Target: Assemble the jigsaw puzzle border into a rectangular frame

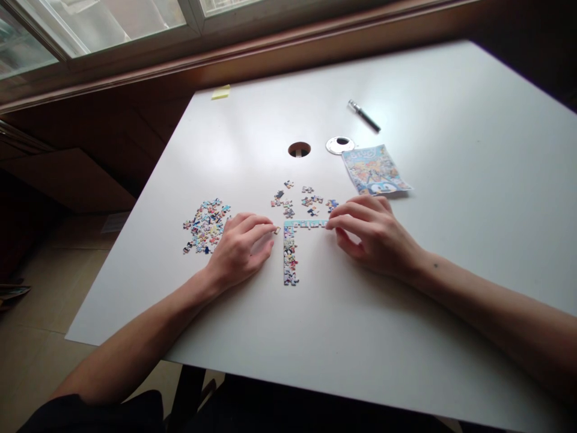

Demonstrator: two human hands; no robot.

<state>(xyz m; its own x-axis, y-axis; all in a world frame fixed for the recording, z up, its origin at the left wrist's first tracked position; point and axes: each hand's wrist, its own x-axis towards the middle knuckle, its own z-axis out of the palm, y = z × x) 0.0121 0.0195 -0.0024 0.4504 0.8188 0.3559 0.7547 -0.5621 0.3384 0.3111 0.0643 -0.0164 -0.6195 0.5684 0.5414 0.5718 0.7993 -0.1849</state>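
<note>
Puzzle pieces joined in an L shape lie on the table: a light-blue top row (309, 224) and a colourful left column (289, 258). To the left of their corner, a small puzzle piece (277, 230) is at the fingertips of my left hand (243, 246), whose fingers are curled around it. My right hand (374, 231) has its fingertips closed on the puzzle piece at the right end of the top row, which they partly cover. Several loose puzzle pieces (312, 200) lie just above the row. A larger pile of pieces (206, 225) sits beyond my left hand.
The white table (288, 349) has a round hole (299, 150) with its metal cover (339, 145) nearby. A printed picture sheet (376, 170) lies above my right hand. Farther back are a black marker pen (364, 116) and a yellow sticky note (220, 92). A window (112, 24) runs behind.
</note>
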